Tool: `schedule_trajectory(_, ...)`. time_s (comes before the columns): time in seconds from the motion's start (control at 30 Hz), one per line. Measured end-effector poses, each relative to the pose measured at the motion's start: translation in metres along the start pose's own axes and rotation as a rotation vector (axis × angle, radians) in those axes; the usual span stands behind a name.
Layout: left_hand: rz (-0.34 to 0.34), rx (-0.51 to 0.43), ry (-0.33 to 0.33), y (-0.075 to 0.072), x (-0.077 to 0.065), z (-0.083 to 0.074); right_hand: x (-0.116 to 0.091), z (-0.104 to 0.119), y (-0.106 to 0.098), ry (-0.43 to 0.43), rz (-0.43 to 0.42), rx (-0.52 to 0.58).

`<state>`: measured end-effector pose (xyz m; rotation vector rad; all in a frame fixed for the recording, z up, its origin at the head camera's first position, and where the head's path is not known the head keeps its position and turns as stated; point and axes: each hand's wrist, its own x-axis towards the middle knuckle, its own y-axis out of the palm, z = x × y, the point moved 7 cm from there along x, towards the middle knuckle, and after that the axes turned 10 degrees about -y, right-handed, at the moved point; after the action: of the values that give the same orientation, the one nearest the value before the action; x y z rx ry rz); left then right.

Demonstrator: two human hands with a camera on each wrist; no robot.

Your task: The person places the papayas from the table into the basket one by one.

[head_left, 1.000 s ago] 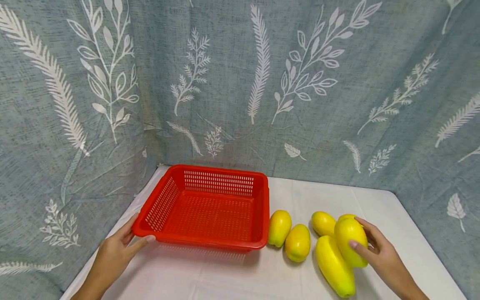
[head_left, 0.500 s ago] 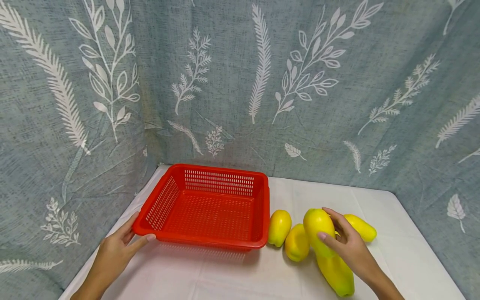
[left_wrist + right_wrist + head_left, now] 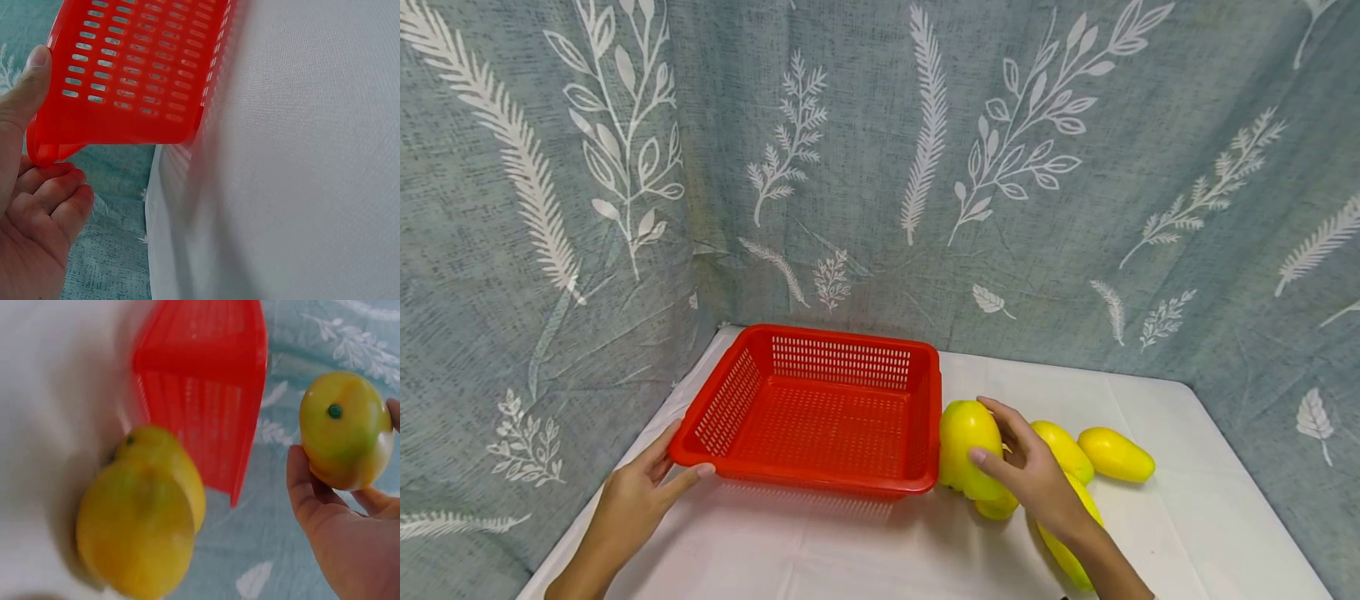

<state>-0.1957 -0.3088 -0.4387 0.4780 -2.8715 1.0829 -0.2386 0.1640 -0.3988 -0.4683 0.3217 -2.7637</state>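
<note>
Looks to be a white-covered table (image 3: 1195, 508), faintly creased. Bears a red basket (image 3: 838, 421) toward the left, two yellow fruits (image 3: 134, 534) just beside it (largely hidden in the head view), and, farther right, three more fruits (image 3: 1116, 456) close together, one of them partly covered.

There is one red basket (image 3: 805, 479) on the left. One yellow fruit (image 3: 968, 442) is held up, two fruits (image 3: 137, 531) sit by the basket, two more fruits (image 3: 1116, 455) lie far right, and one last fruit (image 3: 1066, 554) lies nearer. That makes six, I think, since some hide behind others. Two hands show: one left hand (image 3: 632, 500), one right hand (image 3: 1036, 479).
</note>
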Motion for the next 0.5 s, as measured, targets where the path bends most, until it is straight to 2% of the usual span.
schedule_trajectory(0.3, 0.004, 0.012, -0.011, 0.001, 0.0, 0.002, 0.019, 0.006, 0.04, 0.024, 0.012, 0.08)
schedule_trajectory(0.5, -0.003, -0.001, 0.011, 0.0, 0.001, 0.001, 0.034, 0.011, 0.066, -0.007, 0.027, 0.12)
